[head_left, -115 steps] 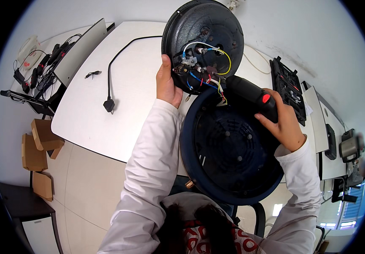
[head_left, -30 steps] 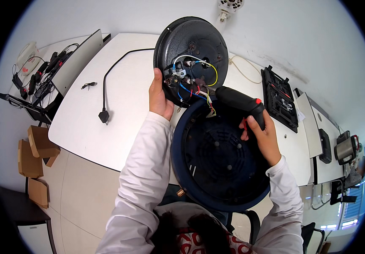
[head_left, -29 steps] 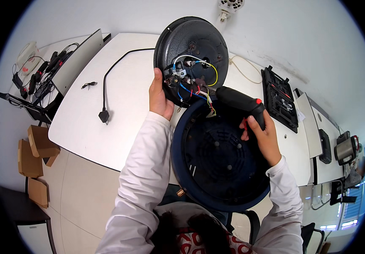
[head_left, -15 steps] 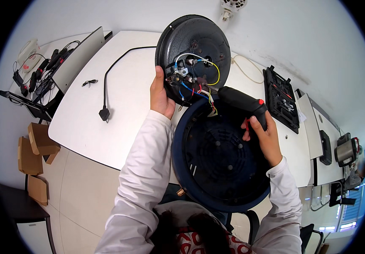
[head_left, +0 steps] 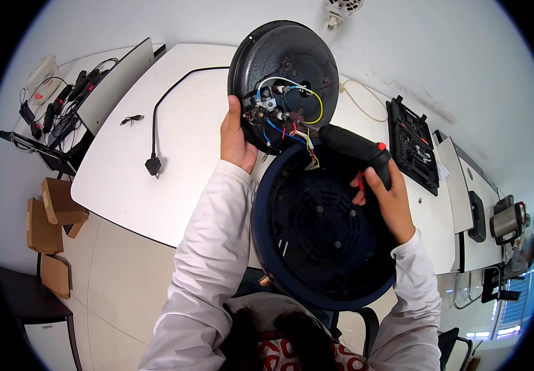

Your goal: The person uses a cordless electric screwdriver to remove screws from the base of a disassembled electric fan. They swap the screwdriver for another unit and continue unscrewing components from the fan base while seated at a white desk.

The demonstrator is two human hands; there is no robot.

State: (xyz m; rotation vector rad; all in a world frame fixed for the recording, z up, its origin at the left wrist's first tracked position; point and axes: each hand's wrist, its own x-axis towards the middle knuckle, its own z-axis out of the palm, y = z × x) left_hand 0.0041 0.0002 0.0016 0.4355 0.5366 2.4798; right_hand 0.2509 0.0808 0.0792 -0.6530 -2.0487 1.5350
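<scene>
My left hand [head_left: 238, 139] grips the lower left rim of a round black metal base plate [head_left: 310, 55], tilted up so its wired underside faces me. Coloured wires [head_left: 307, 127] run from its terminals down into a dark blue round housing [head_left: 261, 229] that lies open toward me. In my right hand [head_left: 391, 201] is a black cordless screwdriver [head_left: 347, 145] with a red button, its fingers wrapped round the handle. The screwdriver's front end points at the wired parts low on the plate; whether its tip touches a screw I cannot tell.
On the white table [head_left: 118, 191] a black power cord [head_left: 154, 133] lies at left, beside a small black cable [head_left: 132, 119]. An open black tool case [head_left: 412, 145] lies at right, near a beige cord [head_left: 366, 102]. Cardboard boxes [head_left: 44, 226] stand on the floor at left.
Almost nothing differs. Both hands, the plate and the screwdriver keep their places; the whole view has shifted very slightly.
</scene>
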